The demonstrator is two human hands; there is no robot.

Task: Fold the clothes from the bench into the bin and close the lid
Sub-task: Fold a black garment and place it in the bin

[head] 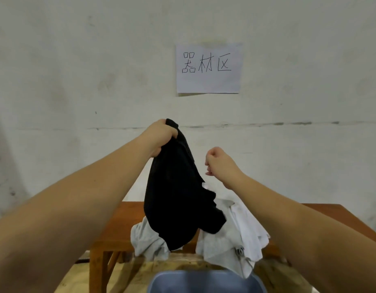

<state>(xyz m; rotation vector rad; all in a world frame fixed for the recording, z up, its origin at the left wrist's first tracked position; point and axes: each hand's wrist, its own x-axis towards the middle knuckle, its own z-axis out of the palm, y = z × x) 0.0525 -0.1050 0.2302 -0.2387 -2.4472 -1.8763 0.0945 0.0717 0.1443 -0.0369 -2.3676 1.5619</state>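
Black garment (pixel 178 187) hangs bunched over bench (pixel 119 225); pale clothes (pixel 231 235) heaped, perhaps three.

Bin (pixel 206 282) cut by bottom edge

head cam | faces forward, slightly down | wall (pixel 77 60) ahead | bench (pixel 123 225) near

Soft, even light fills my view, dim rather than bright, with no glare. The wall (pixel 77 70) looks flat and greyish. My forearms bulge wide at the lower corners from lens distortion; details look slightly soft throughout.
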